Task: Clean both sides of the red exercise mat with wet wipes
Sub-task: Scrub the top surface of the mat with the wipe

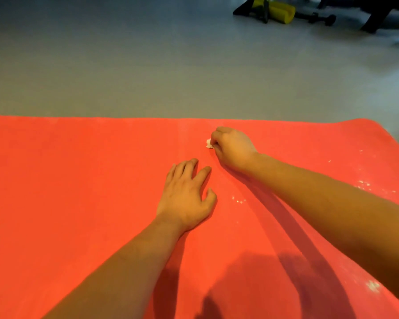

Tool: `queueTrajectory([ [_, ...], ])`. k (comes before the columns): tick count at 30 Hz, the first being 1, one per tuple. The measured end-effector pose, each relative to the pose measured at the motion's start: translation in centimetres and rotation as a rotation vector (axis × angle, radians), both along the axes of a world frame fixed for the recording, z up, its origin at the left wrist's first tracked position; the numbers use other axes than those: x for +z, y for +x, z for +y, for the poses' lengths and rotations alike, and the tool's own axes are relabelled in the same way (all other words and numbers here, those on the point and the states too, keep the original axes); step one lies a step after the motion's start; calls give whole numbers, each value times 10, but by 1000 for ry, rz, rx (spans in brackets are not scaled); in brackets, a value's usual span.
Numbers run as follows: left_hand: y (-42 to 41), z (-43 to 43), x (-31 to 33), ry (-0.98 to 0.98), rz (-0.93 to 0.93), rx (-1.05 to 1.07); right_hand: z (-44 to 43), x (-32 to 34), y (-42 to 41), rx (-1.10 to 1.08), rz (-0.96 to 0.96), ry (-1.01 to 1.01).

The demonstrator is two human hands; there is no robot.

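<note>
Works over red exercise mat (67, 180), spread flat on grey floor (124, 65) and filling the near half of the view from left edge to right.

Braces left hand (187, 196) palm-down on mat near centre. Fingers (184, 168) straight and splayed, released, grasping nothing.

Just beyond and to the right, pinches small crumpled white wet wipe (209, 143) in right hand (234, 147). Fingers (217, 134) clenched round the wad, with only a corner visible at left of the fist. Presses it to mat close to the far edge.

Right of that arm: white specks and smears (364, 184) on mat surface.

Far right on floor, well apart from mat: yellow-and-black gym gear (281, 11) and dark dumbbells (323, 19).

Judged step: wiping upper face of mat, central far strip. State of underside: cannot tell. Appears well short of finished, going by the marked right portion.

Next move calls for drawing wipe rightward in overlapping strokes toward the specks, keeping left palm down to stop mat creeping. Given so small a wad, probably also calls for unfolding it or taking a fresh wipe. After that, requires flipping mat for the other side.
</note>
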State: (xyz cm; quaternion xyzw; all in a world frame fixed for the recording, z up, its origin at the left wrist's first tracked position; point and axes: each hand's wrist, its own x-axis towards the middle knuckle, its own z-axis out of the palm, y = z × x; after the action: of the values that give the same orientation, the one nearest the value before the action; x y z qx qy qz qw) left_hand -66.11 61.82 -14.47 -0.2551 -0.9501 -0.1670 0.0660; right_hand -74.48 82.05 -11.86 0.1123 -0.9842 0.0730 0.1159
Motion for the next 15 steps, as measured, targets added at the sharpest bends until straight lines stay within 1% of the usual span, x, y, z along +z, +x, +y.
queueTrajectory([
  [2,0,0,0,1,5,4,3,-2,-4,1,35,4],
  [4,-1,1,-2,-2,10,5,3,1,-22,-35,32,12],
  [8,-2,0,-3,-4,20,8,3,13,-73,-158,-38,101],
  [10,-3,0,-4,-4,21,12,1,20,-85,-191,-82,137],
  [12,-4,0,-3,-6,18,14,-1,24,-83,-196,-101,119],
  [15,-4,0,-1,-20,19,9,-2,20,-53,-156,-75,59],
])
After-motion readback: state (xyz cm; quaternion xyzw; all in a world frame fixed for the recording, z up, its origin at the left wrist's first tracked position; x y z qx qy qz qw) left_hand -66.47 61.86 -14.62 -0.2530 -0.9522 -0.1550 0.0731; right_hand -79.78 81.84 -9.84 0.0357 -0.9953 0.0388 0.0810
